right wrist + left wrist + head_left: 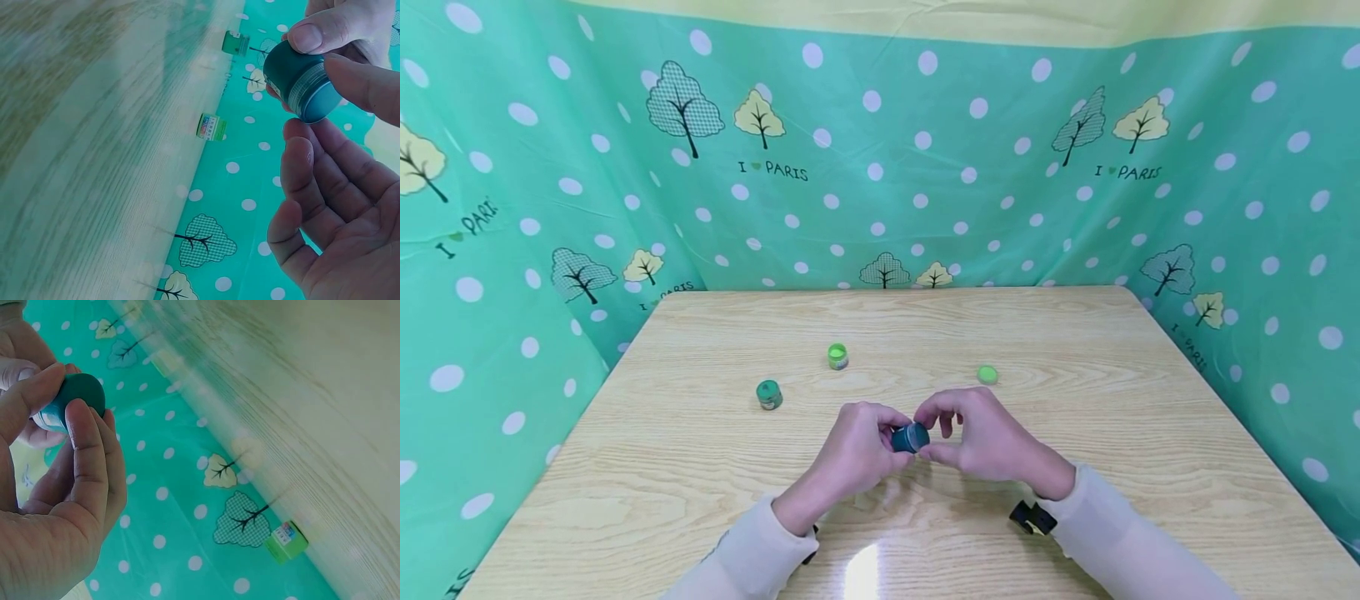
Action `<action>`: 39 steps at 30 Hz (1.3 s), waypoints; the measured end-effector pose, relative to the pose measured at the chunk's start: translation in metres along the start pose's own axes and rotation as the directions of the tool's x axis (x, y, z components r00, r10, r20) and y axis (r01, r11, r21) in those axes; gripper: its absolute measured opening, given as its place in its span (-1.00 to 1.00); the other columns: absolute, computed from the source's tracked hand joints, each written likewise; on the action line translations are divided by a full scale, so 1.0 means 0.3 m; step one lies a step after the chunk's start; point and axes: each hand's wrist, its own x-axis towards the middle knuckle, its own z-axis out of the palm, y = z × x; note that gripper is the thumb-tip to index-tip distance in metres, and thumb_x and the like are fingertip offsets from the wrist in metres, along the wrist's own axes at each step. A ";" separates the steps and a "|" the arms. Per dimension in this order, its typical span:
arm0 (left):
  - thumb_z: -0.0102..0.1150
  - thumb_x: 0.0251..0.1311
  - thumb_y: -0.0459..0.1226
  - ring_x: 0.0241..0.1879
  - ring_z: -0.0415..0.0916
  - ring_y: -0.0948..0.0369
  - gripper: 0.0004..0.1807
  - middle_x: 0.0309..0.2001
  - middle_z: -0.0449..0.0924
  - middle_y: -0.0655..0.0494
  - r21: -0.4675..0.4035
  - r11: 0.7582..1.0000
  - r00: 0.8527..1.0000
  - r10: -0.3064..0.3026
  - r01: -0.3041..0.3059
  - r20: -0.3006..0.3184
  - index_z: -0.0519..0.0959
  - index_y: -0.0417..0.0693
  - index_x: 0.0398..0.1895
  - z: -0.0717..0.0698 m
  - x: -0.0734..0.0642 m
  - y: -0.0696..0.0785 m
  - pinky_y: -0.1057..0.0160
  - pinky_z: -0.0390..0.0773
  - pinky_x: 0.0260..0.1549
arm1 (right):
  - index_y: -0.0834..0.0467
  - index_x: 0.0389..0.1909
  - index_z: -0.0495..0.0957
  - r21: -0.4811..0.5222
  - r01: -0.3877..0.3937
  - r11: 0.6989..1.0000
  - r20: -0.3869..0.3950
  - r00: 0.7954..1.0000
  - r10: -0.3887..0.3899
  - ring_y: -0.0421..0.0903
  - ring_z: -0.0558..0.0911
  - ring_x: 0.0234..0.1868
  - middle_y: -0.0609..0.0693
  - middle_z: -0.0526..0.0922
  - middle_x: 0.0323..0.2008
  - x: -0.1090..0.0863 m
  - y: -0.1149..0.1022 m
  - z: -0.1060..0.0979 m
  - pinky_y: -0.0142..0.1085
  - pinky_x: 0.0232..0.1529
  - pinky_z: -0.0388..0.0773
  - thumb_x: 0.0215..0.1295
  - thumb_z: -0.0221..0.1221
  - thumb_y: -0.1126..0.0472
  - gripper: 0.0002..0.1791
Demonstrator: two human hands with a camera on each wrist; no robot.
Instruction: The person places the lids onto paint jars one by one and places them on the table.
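Note:
My left hand (861,437) grips a small dark teal paint jar (910,437) by its body, low over the table. The jar is tilted on its side, its lidded end towards the right. At that end, my right hand (985,433) pinches the lid (320,100) between thumb and fingertips. In the right wrist view, the lid sits against the jar's clear, ribbed collar. Round the jar's base (87,394), the left fingers curl in the left wrist view.
An uncovered lime green paint jar (838,358) stands farther back on the wooden table (700,500). Left of it is a darker green jar (768,395). A lime round lid (987,375) lies behind the right hand. Polka-dot cloth (880,100) hangs around the back and sides.

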 end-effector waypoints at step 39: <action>0.55 -0.04 -0.44 -0.46 0.59 0.38 -0.77 -0.37 0.74 0.11 0.025 0.999 0.999 0.044 -0.044 -0.008 0.76 -0.17 -0.27 0.007 -0.004 0.000 0.42 0.63 -0.45 | -0.11 -0.57 0.64 -0.009 -0.137 0.991 -0.009 0.991 0.137 -0.32 0.45 -0.67 -0.30 0.56 -0.65 -0.003 -0.007 0.018 -0.40 -0.68 0.42 0.28 0.37 -0.19 -0.66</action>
